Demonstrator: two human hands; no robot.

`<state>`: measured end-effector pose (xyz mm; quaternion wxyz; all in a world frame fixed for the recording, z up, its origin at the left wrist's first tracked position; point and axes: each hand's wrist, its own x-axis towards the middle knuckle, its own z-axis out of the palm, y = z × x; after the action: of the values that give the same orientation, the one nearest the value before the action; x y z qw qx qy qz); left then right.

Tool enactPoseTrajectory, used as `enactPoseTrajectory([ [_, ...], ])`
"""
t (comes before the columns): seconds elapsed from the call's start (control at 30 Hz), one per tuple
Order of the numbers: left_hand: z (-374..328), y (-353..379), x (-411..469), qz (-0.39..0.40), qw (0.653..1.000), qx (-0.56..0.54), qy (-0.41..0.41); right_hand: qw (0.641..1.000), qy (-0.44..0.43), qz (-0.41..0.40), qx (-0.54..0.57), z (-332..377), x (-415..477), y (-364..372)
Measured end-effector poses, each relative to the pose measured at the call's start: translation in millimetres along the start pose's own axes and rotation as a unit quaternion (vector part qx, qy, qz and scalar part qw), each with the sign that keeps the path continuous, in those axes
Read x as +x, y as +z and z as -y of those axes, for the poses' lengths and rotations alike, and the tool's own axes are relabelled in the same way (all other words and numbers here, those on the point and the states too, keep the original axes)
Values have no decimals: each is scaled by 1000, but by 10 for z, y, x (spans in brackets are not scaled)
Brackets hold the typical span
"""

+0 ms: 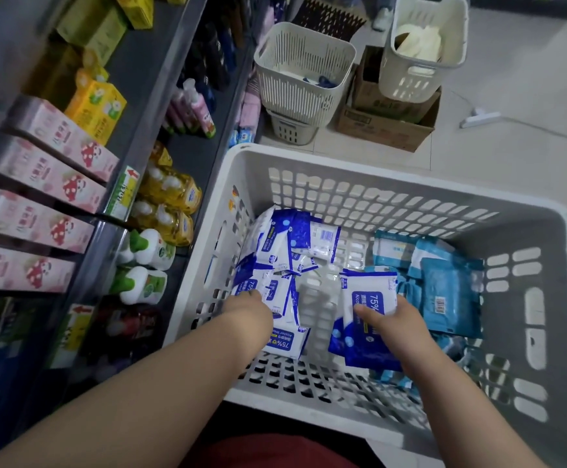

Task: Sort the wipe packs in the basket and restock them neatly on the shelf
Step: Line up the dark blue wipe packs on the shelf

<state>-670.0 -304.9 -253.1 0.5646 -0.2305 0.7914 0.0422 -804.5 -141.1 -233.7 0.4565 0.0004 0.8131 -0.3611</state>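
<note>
Right hand [397, 329] grasps a 75% wipe pack [371, 293], thumb on its face, pack upright near the middle of the white basket [376, 179]. Left hand [249, 307] reaches down onto the white-and-blue packs [275, 255] heaped at the basket's left; fingers hidden, grip cannot be told. Teal packs [445, 292] piled on the right side. Shelf [160, 106] stands left of the basket, pink boxes [49, 177] on it.
</note>
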Motion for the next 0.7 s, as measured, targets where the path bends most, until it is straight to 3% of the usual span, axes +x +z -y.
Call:
enactPoseTrajectory([
  [0.17, 53, 31, -22, -98, 991, 81, 36, 1000, 0, -13, 23, -39, 50, 6],
  [0.23, 44, 53, 19, -141, 976, 133, 102, 999, 6, -14, 33, -54, 67, 3],
  [0.33, 15, 103, 161, -119, 942, 245, 196, 999, 9, -15, 51, -74, 82, -3],
  [0.43, -7, 170, 301, -111, 913, 339, 199, 998, 7, -15, 64, -78, 82, -11],
  [0.7, 58, 107, 560, -174, 804, 484, 300, 996, -14, -36, 84, -36, 70, -60],
])
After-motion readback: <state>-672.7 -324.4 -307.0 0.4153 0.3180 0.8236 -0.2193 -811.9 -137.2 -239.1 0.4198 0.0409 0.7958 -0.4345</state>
